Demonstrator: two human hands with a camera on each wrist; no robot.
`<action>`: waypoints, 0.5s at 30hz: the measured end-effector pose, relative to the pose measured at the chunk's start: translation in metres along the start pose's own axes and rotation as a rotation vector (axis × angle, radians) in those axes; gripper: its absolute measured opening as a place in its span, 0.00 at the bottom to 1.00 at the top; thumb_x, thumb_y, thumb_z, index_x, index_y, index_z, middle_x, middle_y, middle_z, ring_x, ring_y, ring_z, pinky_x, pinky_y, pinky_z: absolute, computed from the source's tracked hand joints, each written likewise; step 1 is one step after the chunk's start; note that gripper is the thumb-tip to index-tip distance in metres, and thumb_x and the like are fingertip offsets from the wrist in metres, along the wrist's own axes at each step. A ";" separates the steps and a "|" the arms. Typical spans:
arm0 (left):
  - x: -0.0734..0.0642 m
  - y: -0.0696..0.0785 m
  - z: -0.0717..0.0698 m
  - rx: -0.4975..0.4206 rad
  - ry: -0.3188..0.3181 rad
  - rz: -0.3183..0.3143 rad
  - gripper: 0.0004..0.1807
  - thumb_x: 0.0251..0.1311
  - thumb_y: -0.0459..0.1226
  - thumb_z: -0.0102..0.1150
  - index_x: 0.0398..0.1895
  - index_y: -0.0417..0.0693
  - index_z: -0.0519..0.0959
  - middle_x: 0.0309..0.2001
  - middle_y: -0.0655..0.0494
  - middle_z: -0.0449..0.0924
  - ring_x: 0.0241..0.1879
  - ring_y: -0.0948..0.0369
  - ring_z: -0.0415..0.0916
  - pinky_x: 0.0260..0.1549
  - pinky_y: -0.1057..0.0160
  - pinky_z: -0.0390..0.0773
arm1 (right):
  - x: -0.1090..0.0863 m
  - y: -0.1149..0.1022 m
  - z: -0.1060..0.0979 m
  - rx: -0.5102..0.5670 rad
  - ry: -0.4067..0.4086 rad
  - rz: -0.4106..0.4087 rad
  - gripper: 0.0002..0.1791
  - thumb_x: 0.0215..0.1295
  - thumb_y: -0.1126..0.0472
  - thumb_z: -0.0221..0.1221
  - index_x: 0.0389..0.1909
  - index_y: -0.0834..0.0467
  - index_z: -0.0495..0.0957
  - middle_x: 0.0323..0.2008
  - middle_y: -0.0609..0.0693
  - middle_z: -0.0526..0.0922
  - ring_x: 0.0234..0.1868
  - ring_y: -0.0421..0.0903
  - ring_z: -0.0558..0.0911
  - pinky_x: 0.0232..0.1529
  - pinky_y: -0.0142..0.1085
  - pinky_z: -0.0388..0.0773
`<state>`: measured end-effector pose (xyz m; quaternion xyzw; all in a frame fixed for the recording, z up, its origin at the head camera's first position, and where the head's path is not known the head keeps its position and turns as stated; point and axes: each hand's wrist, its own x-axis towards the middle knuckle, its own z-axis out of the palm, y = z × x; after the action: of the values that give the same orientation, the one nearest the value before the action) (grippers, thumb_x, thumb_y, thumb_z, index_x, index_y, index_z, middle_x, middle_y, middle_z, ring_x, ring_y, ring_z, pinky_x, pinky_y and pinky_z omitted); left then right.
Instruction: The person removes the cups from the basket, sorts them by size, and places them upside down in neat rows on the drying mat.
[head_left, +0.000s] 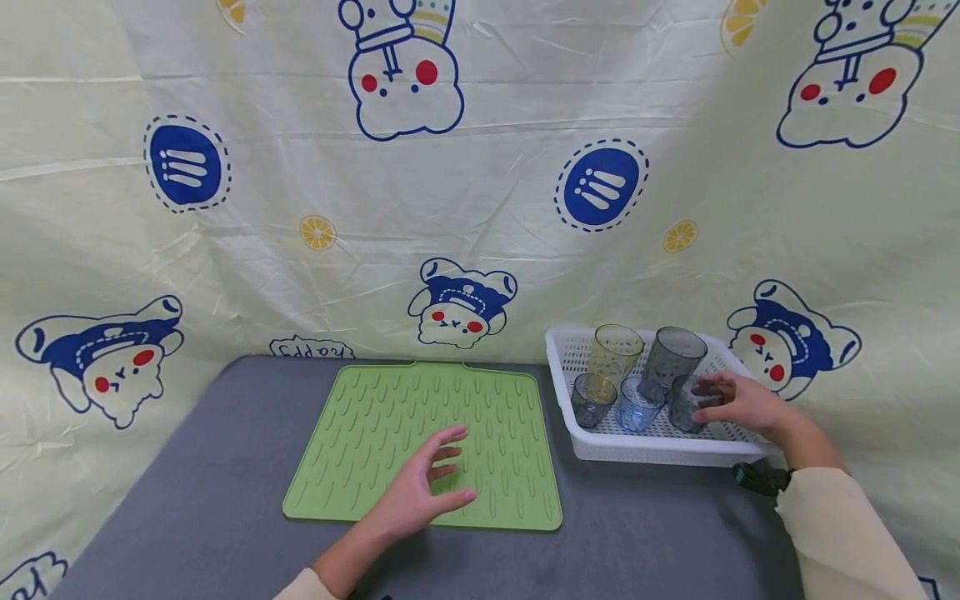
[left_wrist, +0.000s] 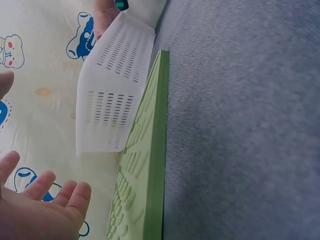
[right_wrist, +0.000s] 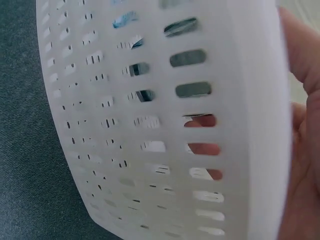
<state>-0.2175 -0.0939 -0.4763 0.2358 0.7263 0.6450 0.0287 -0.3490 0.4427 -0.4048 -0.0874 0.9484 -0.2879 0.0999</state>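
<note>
My right hand (head_left: 738, 406) reaches over the right side of a white slotted basket (head_left: 637, 450), fingers and thumb curled about a small grey glass (head_left: 681, 407). Left of that glass stand a small blue glass (head_left: 639, 408) and a small dark glass (head_left: 592, 404). Behind them are a taller yellowish glass (head_left: 615, 354) and a taller grey glass (head_left: 675, 354). In the right wrist view the basket wall (right_wrist: 225, 140) hides most of the grip. My left hand (head_left: 420, 492) hovers over the front of a green ridged mat (head_left: 360, 433), fingers spread and holding nothing.
The mat lies left of the basket on a grey cloth-covered table (head_left: 210, 492). A pale curtain (head_left: 495, 200) with cartoon prints hangs right behind the table. A dark wrist strap (head_left: 761, 477) sits by the basket's front right corner.
</note>
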 end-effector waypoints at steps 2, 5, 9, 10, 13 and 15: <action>0.003 0.001 0.001 0.000 -0.005 0.002 0.44 0.59 0.35 0.73 0.77 0.58 0.62 0.76 0.51 0.63 0.73 0.39 0.63 0.70 0.43 0.70 | -0.004 -0.004 0.000 0.003 0.018 -0.014 0.49 0.64 0.48 0.69 0.74 0.72 0.57 0.68 0.73 0.71 0.68 0.73 0.70 0.63 0.69 0.70; 0.007 0.002 0.002 -0.006 -0.007 -0.003 0.43 0.60 0.34 0.72 0.77 0.58 0.62 0.76 0.51 0.63 0.73 0.39 0.63 0.70 0.43 0.70 | -0.008 -0.009 0.001 0.018 0.049 -0.036 0.48 0.64 0.49 0.70 0.73 0.71 0.58 0.67 0.73 0.72 0.67 0.72 0.71 0.63 0.68 0.72; 0.014 0.004 0.003 -0.010 -0.012 -0.015 0.43 0.61 0.37 0.72 0.77 0.59 0.61 0.76 0.53 0.62 0.73 0.41 0.63 0.71 0.45 0.70 | -0.015 -0.013 0.001 0.054 0.076 -0.060 0.45 0.65 0.50 0.69 0.73 0.69 0.59 0.67 0.72 0.72 0.66 0.70 0.74 0.60 0.56 0.80; 0.015 0.004 0.003 -0.010 -0.015 -0.017 0.43 0.61 0.37 0.72 0.77 0.59 0.61 0.76 0.53 0.63 0.74 0.41 0.63 0.71 0.45 0.70 | -0.016 -0.014 0.001 0.062 0.081 -0.064 0.45 0.66 0.50 0.69 0.73 0.69 0.59 0.67 0.72 0.73 0.66 0.70 0.74 0.58 0.50 0.82; 0.019 0.005 0.004 -0.006 -0.023 -0.020 0.42 0.62 0.39 0.71 0.77 0.58 0.61 0.77 0.53 0.63 0.74 0.41 0.63 0.71 0.46 0.69 | -0.022 -0.017 0.002 0.076 0.096 -0.085 0.42 0.66 0.51 0.68 0.72 0.68 0.60 0.66 0.71 0.73 0.65 0.68 0.75 0.50 0.31 0.82; 0.022 0.005 0.004 -0.006 -0.027 -0.014 0.42 0.62 0.37 0.70 0.78 0.56 0.61 0.77 0.52 0.63 0.74 0.41 0.63 0.71 0.45 0.69 | -0.025 -0.019 0.004 0.079 0.109 -0.099 0.41 0.66 0.52 0.68 0.71 0.67 0.61 0.66 0.71 0.73 0.65 0.69 0.75 0.47 0.24 0.79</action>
<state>-0.2343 -0.0811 -0.4668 0.2394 0.7255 0.6437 0.0439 -0.3219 0.4304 -0.3935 -0.1140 0.9349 -0.3342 0.0370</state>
